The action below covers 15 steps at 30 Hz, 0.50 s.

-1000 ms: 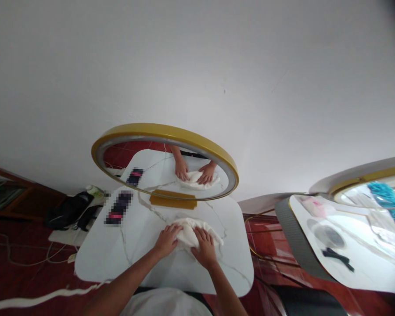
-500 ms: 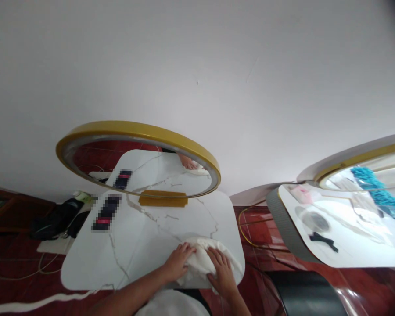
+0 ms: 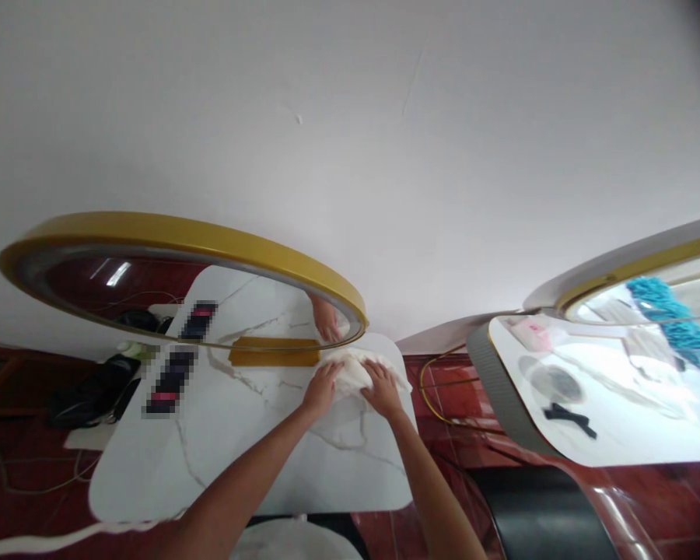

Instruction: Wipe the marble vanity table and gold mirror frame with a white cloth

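Note:
A bunched white cloth point(image 3: 350, 377) lies on the white marble-patterned table point(image 3: 257, 459), near its back right corner. My left hand point(image 3: 323, 386) grips its left side, the fingers pointing forward over the folds. On the cloth's right side is my right hand point(image 3: 381, 386), its fingers laid over the fabric and its thumb turned inward. Both arms reach forward across the tabletop. The underside of the cloth is hidden.
A gold-framed oval mirror point(image 3: 180, 225) leans over the table's back, above a gold base plate point(image 3: 274, 352). A pixelated dark item point(image 3: 172, 381) lies at left. To the right stand a second white table point(image 3: 612, 435) and a black seat point(image 3: 551, 513).
Both hands have pushed the cloth forward from the table's front right to its back right. My view has shifted slightly to the right.

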Motion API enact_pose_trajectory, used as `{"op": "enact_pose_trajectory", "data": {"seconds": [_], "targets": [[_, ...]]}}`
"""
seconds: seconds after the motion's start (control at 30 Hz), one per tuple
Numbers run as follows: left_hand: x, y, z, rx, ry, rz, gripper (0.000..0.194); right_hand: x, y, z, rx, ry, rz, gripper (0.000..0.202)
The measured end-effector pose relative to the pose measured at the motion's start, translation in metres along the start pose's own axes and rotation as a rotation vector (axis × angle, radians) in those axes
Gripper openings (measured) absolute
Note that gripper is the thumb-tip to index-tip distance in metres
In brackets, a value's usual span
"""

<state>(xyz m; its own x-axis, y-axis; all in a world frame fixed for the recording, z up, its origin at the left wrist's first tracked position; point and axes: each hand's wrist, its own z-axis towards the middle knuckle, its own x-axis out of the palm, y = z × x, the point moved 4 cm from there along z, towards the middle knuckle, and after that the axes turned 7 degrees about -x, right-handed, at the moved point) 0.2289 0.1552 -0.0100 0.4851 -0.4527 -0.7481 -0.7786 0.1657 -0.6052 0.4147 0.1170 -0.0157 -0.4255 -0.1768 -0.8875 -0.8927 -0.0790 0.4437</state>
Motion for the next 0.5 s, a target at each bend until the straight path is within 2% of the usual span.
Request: {"op": "enact_pose_trajectory", "data": {"seconds": [0.1, 0.23, 0.37, 0.5], "targets": [[0.0, -0.003, 0.023, 0.034, -0.028, -0.019, 0.061, -0.005, -0.014, 0.022, -0.002, -0.017, 0.002, 0.066], [0.001, -0.006, 0.042, 0.074, -0.027, -0.029, 0.063, -0.013, -0.028, 0.035, -0.02, -0.032, 0.002, 0.065], [0.005, -0.011, 0.05, 0.092, -0.017, -0.019, 0.066, -0.018, -0.038, 0.036, -0.036, -0.048, -0.004, 0.063], [0.011, -0.017, 0.048, 0.077, -0.018, 0.01, 0.069, -0.02, -0.042, 0.033, -0.039, -0.062, -0.011, 0.067]]}}
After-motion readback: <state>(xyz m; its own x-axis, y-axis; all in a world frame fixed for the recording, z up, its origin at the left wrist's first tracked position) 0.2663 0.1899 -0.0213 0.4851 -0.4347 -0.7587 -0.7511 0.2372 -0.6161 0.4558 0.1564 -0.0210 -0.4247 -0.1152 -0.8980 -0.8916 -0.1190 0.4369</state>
